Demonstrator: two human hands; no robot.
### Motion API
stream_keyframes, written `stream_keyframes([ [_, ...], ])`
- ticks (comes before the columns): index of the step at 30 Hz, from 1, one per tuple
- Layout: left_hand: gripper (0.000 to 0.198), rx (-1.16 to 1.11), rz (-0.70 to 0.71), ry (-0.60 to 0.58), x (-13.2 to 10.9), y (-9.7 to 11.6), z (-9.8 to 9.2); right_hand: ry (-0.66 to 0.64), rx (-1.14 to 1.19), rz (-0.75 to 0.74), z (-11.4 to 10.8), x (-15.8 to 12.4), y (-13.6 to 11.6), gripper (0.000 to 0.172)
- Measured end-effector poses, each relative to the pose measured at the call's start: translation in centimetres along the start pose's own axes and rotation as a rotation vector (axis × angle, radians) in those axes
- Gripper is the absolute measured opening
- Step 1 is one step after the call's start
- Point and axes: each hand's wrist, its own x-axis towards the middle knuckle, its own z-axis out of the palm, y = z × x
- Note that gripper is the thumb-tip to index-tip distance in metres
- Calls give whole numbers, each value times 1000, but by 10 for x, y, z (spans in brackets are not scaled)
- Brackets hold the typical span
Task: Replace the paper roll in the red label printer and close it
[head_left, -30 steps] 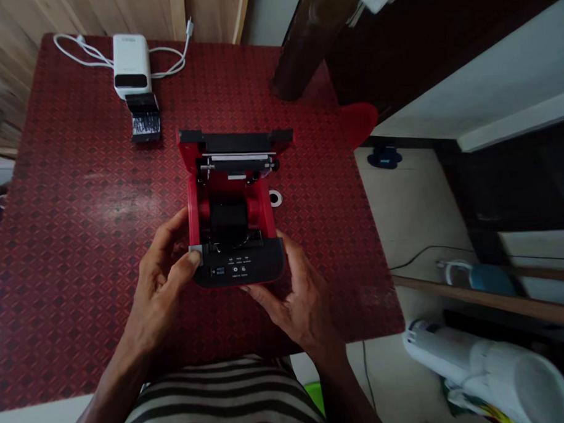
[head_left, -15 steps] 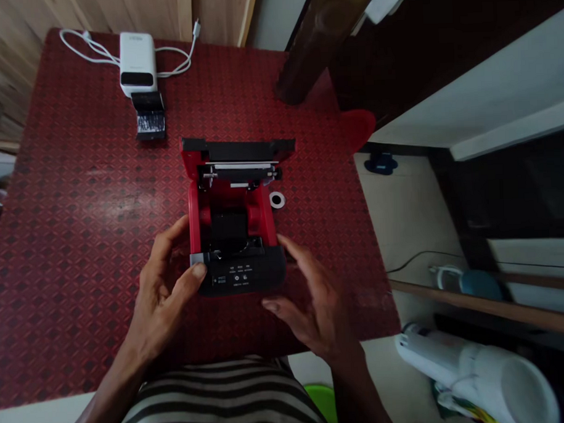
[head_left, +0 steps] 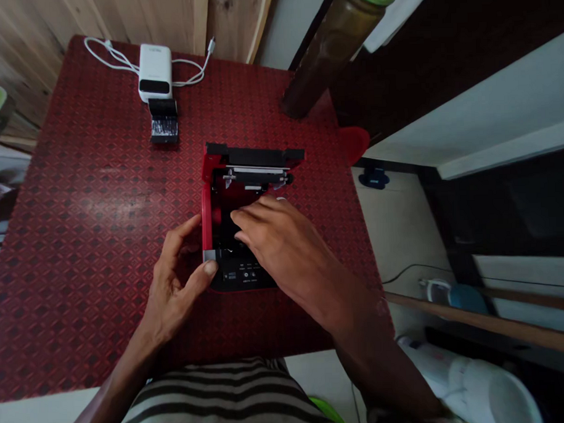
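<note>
A red and black thermal printer [head_left: 238,279] sits on the table in front of me with its lid [head_left: 256,157] raised, showing the roller and the inner compartment. My left hand [head_left: 176,283] steadies it, thumb on the grey front-left corner and fingers against the left side. Over the opening, my right hand [head_left: 283,236] reaches in from the right with bent fingers and thumb close together. Its fingertips are at the black inner part; whatever they pinch is hidden. This hand also covers the printer's right wall and most of a small white ring beside it.
On the red patterned table [head_left: 112,254], a white power bank [head_left: 155,71] with white cables lies at the back left. A black roll-like piece [head_left: 164,123] lies just before it. A brown jar with a green lid [head_left: 318,62] stands at the back right.
My right hand has moved from the printer's right front corner up and left into its open compartment. The left hand keeps its hold. The whole view has shifted slightly.
</note>
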Motion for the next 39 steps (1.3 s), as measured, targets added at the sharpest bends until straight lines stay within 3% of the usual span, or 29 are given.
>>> stream_keyframes([
  [5,69,7,12,0,2,5,-1,-171,-108,99,6,31,-3,25],
  [10,70,8,4,-12,2,5,-1,-204,-170,104,5,43,-4,37],
  [14,73,2,-10,-25,1,3,0,-210,-205,116,0,37,-8,31],
  [17,71,23,10,-16,2,3,1,-116,-189,105,-3,25,-13,23],
  [22,72,31,0,-12,3,2,-1,171,-42,65,-25,-16,-12,15],
  [24,74,19,-25,-17,2,2,-2,302,88,135,-35,-41,-3,9],
  [26,76,17,-38,-17,1,2,-2,438,197,291,-38,-69,11,13],
  [29,73,2,-13,3,1,1,-1,616,350,531,-20,-108,33,25],
  [32,67,-19,20,12,2,1,1,558,476,676,15,-132,42,27],
  [35,63,-30,37,20,2,2,3,428,576,639,51,-136,34,21],
  [39,64,-10,49,48,1,4,6,405,605,587,78,-124,24,20],
])
